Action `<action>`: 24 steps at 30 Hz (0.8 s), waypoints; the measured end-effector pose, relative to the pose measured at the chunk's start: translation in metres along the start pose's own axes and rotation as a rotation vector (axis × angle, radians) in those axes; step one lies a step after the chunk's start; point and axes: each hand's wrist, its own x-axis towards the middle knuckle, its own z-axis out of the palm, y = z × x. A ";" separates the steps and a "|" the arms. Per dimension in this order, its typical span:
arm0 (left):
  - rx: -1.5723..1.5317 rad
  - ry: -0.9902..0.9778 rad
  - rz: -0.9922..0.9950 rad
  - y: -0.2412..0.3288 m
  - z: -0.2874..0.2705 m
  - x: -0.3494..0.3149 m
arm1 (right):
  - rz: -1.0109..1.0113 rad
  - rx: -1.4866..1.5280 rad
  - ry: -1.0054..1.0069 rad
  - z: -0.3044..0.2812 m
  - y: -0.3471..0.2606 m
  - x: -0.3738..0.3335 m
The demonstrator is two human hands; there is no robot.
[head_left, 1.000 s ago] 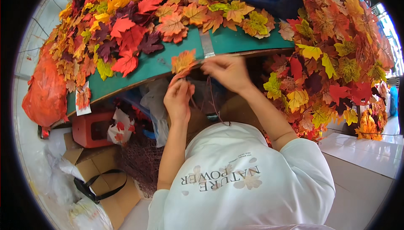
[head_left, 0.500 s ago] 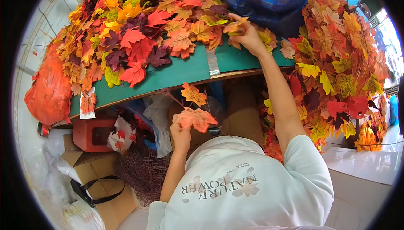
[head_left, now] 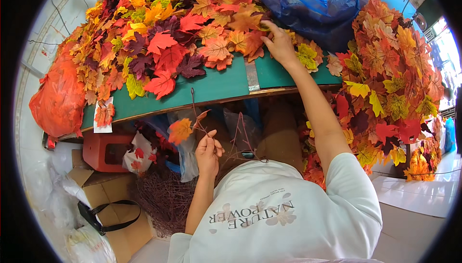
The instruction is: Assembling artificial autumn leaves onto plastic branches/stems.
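Observation:
My left hand (head_left: 209,154), in front of the table edge, is closed around a thin reddish-brown twig. An orange-yellow leaf (head_left: 180,131) and a smaller leaf seen edge-on (head_left: 201,118) are on it; one bare tip points up toward the table. Thin stems (head_left: 243,135) spread over my lap, close to that hand. My right hand (head_left: 280,46) reaches out to the leaf pile, thumb and forefinger apart at the edge of an orange leaf (head_left: 253,44). Whether its fingertips touch the leaf is hard to see.
Red, orange, yellow and purple leaves (head_left: 168,58) heap on the green table (head_left: 211,84). A blue plastic bag (head_left: 313,10) of leaves stands behind my right hand. More leaves (head_left: 385,70) hang at right. A red bag (head_left: 57,101), cardboard box (head_left: 118,198) and dark twigs (head_left: 161,198) are at left.
My right hand has moved slightly left and no longer shows the yellow-orange leaf between its fingers. In my left hand the twig has turned, its leaves swinging left and its bare tip now upright.

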 end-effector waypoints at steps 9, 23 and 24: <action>-0.215 -0.045 -0.071 -0.010 -0.016 -0.004 | 0.346 0.516 0.129 0.006 0.009 0.033; -0.384 -0.317 0.017 0.063 0.080 0.025 | 0.237 1.083 -0.347 -0.033 -0.114 -0.076; -0.381 -0.303 0.014 0.063 0.085 0.030 | 0.248 1.091 -0.353 -0.033 -0.116 -0.084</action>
